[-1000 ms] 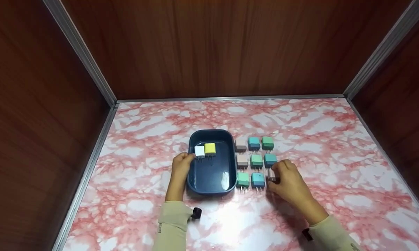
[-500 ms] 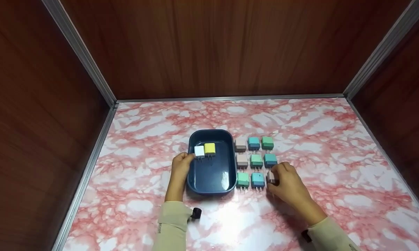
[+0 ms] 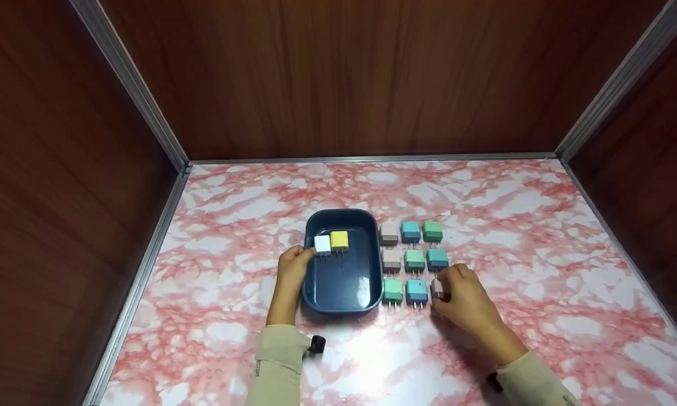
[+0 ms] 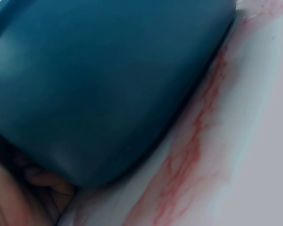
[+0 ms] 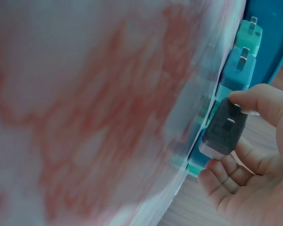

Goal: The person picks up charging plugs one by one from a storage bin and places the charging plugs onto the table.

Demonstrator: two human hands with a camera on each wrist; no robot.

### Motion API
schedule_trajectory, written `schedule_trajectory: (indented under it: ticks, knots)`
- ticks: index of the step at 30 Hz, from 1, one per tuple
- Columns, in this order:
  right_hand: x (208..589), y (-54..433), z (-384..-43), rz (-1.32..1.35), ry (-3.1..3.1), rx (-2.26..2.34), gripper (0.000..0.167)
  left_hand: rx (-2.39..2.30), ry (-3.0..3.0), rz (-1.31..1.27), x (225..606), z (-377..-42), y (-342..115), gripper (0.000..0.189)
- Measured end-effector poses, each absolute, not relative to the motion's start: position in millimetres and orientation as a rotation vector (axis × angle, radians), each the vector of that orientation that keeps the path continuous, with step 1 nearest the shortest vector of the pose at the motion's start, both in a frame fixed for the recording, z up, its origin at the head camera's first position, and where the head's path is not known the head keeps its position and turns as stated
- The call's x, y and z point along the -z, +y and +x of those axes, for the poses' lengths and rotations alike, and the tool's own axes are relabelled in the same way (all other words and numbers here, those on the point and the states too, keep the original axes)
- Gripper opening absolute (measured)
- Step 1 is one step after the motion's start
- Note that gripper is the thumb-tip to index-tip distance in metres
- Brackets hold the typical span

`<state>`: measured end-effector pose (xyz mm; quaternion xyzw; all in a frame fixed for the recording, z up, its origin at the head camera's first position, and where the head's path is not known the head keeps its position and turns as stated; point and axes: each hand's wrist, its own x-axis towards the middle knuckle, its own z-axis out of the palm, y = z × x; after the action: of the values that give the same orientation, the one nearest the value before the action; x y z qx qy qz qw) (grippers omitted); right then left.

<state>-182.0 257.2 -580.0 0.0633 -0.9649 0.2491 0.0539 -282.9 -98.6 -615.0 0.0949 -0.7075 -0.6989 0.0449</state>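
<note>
My left hand grips the left rim of a dark blue rectangular tray, thumb at the rim and fingers against the outer wall. A white charger plug and a yellow charger plug lie inside the tray, the white one by my thumb tip. My right hand pinches a pinkish-brown charger plug between thumb and fingers, at the near right corner of the rows. Its dark prong face shows in the right wrist view. Directly left of it sits a blue charger plug.
Several pink, green and blue charger plugs stand in rows right of the tray, among them a mint green charger plug and a teal charger plug. The red-and-white marbled table is bounded by brown wood-grain panels with metal edging.
My right hand has shifted very slightly toward me at the pinkish-brown charger plug. The left hand and the tray have stayed in place.
</note>
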Motion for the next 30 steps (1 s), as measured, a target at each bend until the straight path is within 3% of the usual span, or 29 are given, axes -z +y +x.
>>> schedule_trajectory:
  ticks: [30]
  knots:
    - [583.3,256.1,-180.8,0.216,-2.949,-0.739,0.048,2.124,-2.160,0.262,616.1,-282.8,-99.7,0.039]
